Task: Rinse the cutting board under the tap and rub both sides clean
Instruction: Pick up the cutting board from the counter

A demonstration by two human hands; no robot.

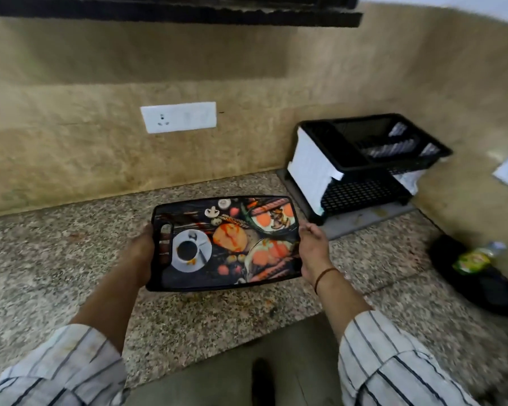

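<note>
The cutting board (226, 244) is black-rimmed with a printed picture of food and a coffee cup, and orange smears lie on its face. It is held flat, picture side up, just above the speckled granite counter (56, 259). My left hand (143, 250) grips its left end beside the handle slot. On the opposite short edge, my right hand (313, 247) holds the board, a thread band around that wrist. No tap or sink is in view.
A black dish rack (370, 168) with a white panel stands on a grey mat at the back right. A dark bag with a green packet (472, 262) lies at the right. A wall socket (178, 117) sits on the beige backsplash. Crumbs dot the counter's front edge.
</note>
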